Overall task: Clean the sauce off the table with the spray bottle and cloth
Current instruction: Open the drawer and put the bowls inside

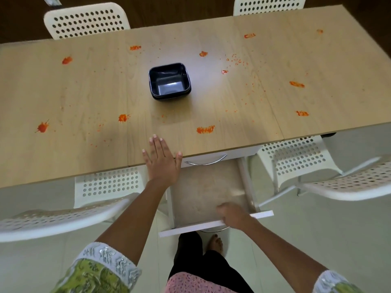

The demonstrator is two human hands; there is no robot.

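- No brand, label or readable writing visible on any item.
- Sauce [205, 129]: orange-red, scattered over the table [63, 98] as separate blotches and fine specks. Streaked smear near the near edge at centre; starburst splats at near left; small smudges along the far side and the right end; a spray of dots right of centre.
- Table: light wood-grain top, smooth, slightly glossy, with seams between panels.
- Black bowl [170, 81]: square with rounded corners, glossy, at table centre; appears to be two stacked.
- Lower drawer [209, 195]: white front, pulled out below the near edge; floor dull, pale and scuffed. Above it a closed drawer front with a curved metal handle [205, 161].
- Left hand [161, 160]: flat on the near table edge, palm down, fingers straight and spread, holding nothing.
- Right hand [233, 215]: fingers curled over the front panel of the lower drawer, gripping it; slightly blurred.
- White chairs [88, 20]: perforated, hard shells, on both long sides of the table.
- Spray bottle and cloth: not seen in this view.
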